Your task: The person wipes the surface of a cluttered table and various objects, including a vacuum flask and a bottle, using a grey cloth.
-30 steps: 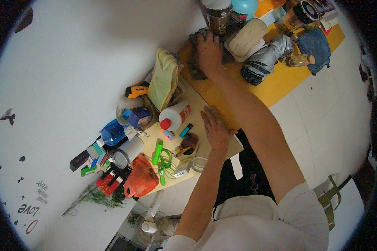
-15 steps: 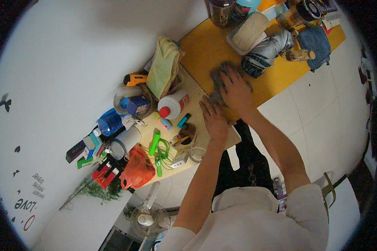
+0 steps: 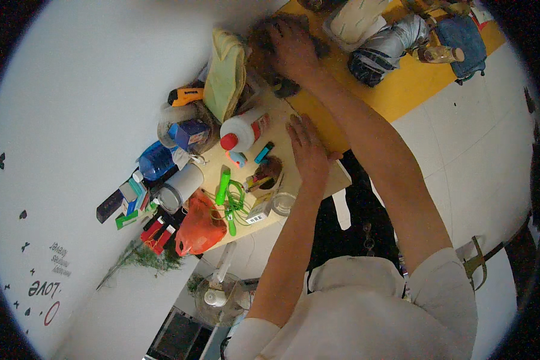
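My right hand is stretched out to the far side of the yellow tabletop, pressing on a crumpled dark grey cloth. The cloth spreads out around and under the fingers, close to the wall. My left hand lies flat with extended fingers on the pale table, near its front corner, holding nothing. To its left are a white bottle with a red cap and a small teal lighter-like item. A folded yellow-green cloth stands beside the reach of my right arm.
A silver-and-black wrapped bundle, a plastic tub, a small jar and a denim pouch sit at the right. Leftward crowd a green jump rope, a red plastic bag, a glass and a blue bottle.
My right hand has moved the dark cloth away from me and leftward, from mid-table towards the wall. The left hand stays on the table, and the view has shifted slightly.
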{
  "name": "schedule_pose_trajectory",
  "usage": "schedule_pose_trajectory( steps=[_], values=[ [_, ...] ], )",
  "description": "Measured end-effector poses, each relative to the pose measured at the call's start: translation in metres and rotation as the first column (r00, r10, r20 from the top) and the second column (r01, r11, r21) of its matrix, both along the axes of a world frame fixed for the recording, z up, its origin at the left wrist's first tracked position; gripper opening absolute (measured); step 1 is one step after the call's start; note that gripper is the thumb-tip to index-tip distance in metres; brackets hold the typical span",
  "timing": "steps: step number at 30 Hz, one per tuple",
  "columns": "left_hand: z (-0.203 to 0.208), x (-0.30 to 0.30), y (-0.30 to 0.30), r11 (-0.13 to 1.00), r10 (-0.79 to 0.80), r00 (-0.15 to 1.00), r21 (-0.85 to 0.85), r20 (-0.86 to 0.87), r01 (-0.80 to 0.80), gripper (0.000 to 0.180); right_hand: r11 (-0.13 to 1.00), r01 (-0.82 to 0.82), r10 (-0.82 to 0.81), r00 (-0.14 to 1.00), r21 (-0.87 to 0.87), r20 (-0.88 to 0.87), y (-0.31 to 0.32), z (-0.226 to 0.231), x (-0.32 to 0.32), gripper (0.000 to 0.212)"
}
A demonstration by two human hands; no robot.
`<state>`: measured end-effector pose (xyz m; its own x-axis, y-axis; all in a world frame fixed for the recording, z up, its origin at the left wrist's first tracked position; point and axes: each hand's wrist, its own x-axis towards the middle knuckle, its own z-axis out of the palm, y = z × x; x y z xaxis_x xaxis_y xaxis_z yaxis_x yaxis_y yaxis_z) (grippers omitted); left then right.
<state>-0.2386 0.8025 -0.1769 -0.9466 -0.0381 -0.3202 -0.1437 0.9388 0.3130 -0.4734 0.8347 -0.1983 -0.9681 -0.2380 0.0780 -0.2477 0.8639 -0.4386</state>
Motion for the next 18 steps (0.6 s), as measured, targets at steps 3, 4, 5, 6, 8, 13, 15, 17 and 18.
schedule_pose_trajectory(
  steps=[3,4,5,6,8,13,15,17,18],
  values=[
    [0.003,0.0,0.004,0.999,0.033,0.999,0.041,-0.037,-0.031,0.137,0.983,-0.182,0.182,0.981,0.004,-0.061,0.017,-0.016,0.026,0.062],
    [0.003,0.0,0.004,0.997,0.056,0.997,0.055,-0.045,-0.053,0.137,0.958,-0.286,0.285,0.955,0.004,-0.085,0.027,-0.018,0.037,0.058],
    [0.003,0.002,0.002,0.998,0.064,0.997,0.028,-0.054,-0.062,0.135,0.943,-0.333,0.333,0.942,0.012,-0.034,0.031,-0.01,0.049,0.058],
    [0.003,0.004,0.0,0.997,0.072,0.995,0.001,-0.065,-0.072,0.132,0.925,-0.379,0.379,0.925,0.019,0.016,0.035,0.002,0.065,0.057],
    [0.003,0.008,0.006,0.994,0.1,0.992,-0.023,-0.077,-0.102,0.125,0.906,-0.424,0.421,0.903,0.02,0.08,0.052,0.009,0.074,0.055],
    [0.002,0.028,0.02,0.975,0.206,0.963,-0.045,-0.173,-0.217,0.106,0.794,-0.608,0.598,0.774,-0.021,0.209,0.082,0.021,0.098,0.056],
    [0.017,0.017,0.024,0.975,0.221,0.973,-0.018,-0.069,-0.223,0.101,0.75,-0.661,0.644,0.736,0.016,0.209,0.117,0.016,0.131,0.057],
    [0.015,0.018,0.02,0.974,0.198,0.978,-0.103,-0.071,-0.204,0.098,0.721,-0.693,0.672,0.702,0.009,0.236,0.154,0.029,0.169,0.054],
    [-0.009,0.025,0.012,0.965,0.159,0.98,-0.192,-0.119,-0.18,0.097,0.719,-0.695,0.671,0.692,-0.005,0.267,0.174,0.042,0.186,0.051]
  ],
)
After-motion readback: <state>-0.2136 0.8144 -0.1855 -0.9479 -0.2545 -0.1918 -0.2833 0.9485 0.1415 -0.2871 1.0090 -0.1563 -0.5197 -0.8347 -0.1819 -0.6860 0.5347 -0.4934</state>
